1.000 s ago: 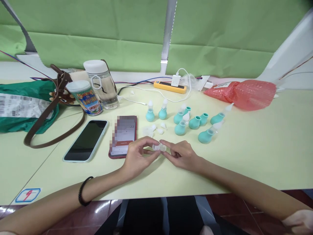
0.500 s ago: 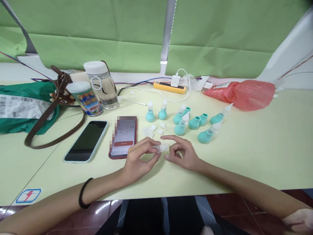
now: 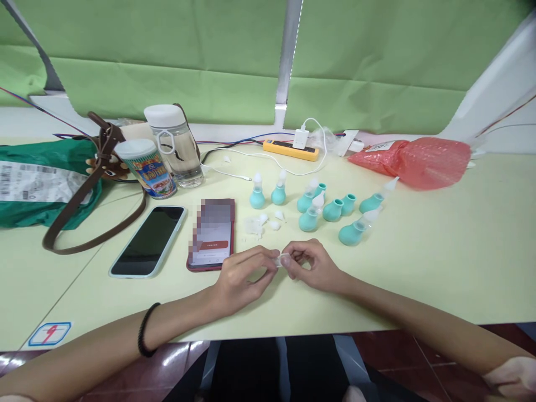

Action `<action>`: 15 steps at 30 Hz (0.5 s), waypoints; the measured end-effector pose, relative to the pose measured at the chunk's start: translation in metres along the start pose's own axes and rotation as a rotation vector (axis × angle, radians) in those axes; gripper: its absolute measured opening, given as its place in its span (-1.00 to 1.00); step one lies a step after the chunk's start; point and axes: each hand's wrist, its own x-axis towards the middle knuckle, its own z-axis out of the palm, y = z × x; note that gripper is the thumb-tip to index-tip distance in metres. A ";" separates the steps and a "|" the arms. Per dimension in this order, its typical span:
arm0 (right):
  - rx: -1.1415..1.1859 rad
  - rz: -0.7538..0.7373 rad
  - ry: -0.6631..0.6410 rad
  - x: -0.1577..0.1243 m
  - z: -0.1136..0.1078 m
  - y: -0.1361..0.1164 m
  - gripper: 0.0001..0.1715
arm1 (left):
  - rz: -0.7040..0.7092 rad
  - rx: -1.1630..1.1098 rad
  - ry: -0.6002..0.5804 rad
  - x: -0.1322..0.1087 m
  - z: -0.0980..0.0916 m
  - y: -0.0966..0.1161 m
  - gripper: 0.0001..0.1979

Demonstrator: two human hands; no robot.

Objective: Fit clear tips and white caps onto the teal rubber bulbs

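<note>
Between my hands is a small clear plastic piece [image 3: 281, 260], partly hidden by fingers. My left hand [image 3: 245, 279] pinches its left end between thumb and fingers. The thumb and fingertips of my right hand [image 3: 313, 265] close on its right end. Behind them lie small white and clear tips [image 3: 254, 225] in a loose group. Several teal rubber bulbs stand or lean farther back; one bulb [image 3: 309, 220] bears a white-tipped clear nozzle, while another bulb [image 3: 333, 210] shows an uncovered mouth.
A red-cased phone [image 3: 211, 234] and a light-cased phone [image 3: 148, 241] lie left of my hands. Farther back are a patterned canister [image 3: 153, 173], a water bottle [image 3: 182, 156] and a yellow power strip [image 3: 272, 147]. A red plastic bag [image 3: 435, 162] sits back right, a green package [image 3: 79, 195] far left.
My right hand has moved left onto the clear piece, its raised index finger now bent in to pinch it. My left hand keeps its hold, slightly lower.
</note>
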 end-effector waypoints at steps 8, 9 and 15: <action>-0.200 -0.082 -0.024 0.002 -0.009 0.000 -0.65 | 0.011 -0.001 0.017 0.005 0.000 0.001 -0.71; -0.279 -0.154 0.066 0.003 -0.012 -0.002 -0.68 | -0.010 0.000 0.015 0.006 0.000 0.002 -0.74; -0.888 -0.639 0.767 0.016 -0.055 -0.010 -0.90 | -0.137 -0.015 -0.021 0.006 0.000 0.002 -0.78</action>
